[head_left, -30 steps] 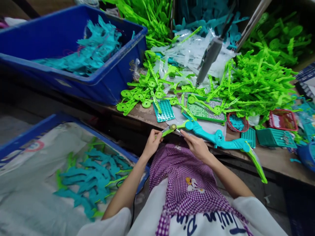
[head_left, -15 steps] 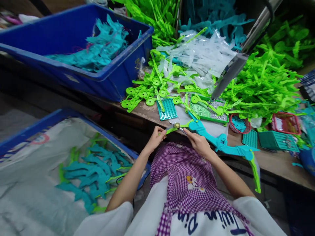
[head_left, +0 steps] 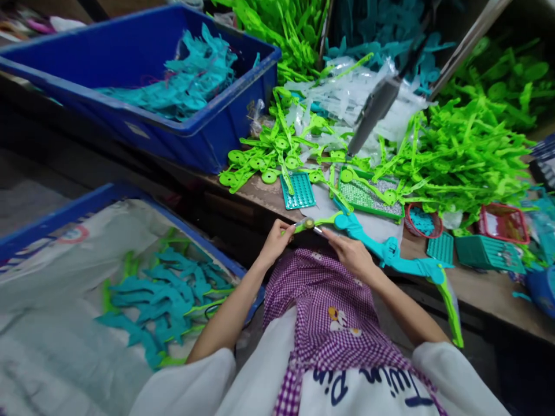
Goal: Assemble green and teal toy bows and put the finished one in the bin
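Note:
A toy bow with a teal middle and lime-green arms lies along the table's front edge, its far right arm hanging over it. My left hand is closed around the near green end of the bow. A small round brass-coloured piece sits on that end, just beyond my left fingertips. My right hand pinches a slim silver metal tool, whose tip is close to the round piece; whether they touch I cannot tell. Behind the hands is a green tray of small metal parts.
A grey electric screwdriver hangs over piled green arms. At left are a blue bin with teal parts and a lined crate with bows. A teal pegged tray, a red basket and a green box line the table.
The hanging screwdriver has swung left and up, away from the small tray. The right hand's metal tool has tilted and drawn slightly back from the round piece. The left hand keeps its hold.

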Demonstrator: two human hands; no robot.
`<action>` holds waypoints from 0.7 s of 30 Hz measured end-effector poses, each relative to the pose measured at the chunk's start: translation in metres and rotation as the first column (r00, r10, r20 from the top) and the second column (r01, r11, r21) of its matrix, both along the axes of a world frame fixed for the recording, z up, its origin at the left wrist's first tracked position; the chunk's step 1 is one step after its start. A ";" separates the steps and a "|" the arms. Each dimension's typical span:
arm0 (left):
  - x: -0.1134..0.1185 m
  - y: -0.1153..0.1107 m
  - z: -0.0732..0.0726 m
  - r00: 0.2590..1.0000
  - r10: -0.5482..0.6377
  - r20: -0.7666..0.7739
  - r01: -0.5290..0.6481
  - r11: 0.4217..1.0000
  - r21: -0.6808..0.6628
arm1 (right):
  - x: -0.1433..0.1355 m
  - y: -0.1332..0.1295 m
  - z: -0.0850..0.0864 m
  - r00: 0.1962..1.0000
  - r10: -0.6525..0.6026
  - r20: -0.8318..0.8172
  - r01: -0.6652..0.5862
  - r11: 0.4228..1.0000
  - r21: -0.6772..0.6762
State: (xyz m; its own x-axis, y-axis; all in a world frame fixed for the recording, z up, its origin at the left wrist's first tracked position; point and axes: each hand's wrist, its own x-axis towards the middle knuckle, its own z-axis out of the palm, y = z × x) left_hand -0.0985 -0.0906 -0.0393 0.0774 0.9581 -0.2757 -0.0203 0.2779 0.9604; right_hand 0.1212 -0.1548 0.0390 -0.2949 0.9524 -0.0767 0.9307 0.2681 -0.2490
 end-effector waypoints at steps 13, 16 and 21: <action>-0.025 -0.001 0.061 0.960 -0.024 -0.280 0.159 0.869 0.469 | 0.174 0.014 0.071 0.970 -0.230 -0.081 0.219 0.968 -0.127; -0.026 0.010 0.074 0.921 0.110 -0.373 0.175 0.739 0.651 | 0.184 0.035 0.069 0.986 -0.158 0.047 0.164 0.975 -0.152; -0.022 0.027 0.085 0.945 0.045 -0.325 0.187 0.740 0.646 | 0.182 0.045 0.058 0.949 -0.091 0.301 0.148 0.974 -0.172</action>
